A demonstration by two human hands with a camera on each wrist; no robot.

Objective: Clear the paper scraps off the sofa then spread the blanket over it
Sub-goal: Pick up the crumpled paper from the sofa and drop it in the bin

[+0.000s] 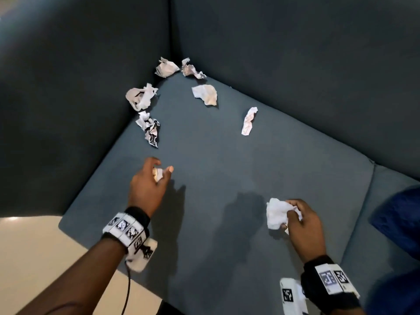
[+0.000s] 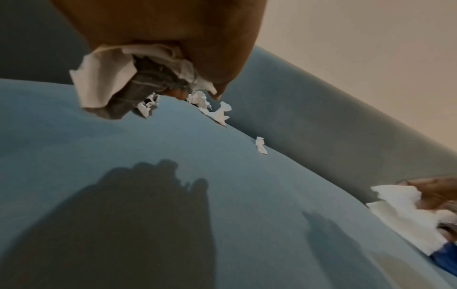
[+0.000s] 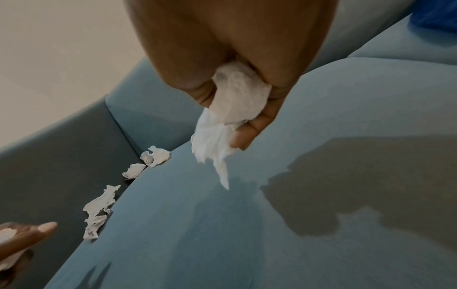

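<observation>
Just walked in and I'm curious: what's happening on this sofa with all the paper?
A person is picking crumpled paper off a blue-grey sofa. The left hand holds a small scrap, and the right hand grips a bigger white wad. Six loose scraps lie near the back corner. A dark blue cloth, perhaps the blanket, sits bunched at the right, not yet spread.

**Bare arms, banded wrists**

Both forearms are bare. The left wrist (image 1: 130,230) wears a black strap carrying white blocks printed with black square markers, a thin dark cable (image 1: 127,289) dangling beneath; the right wrist (image 1: 327,283) wears the same
</observation>
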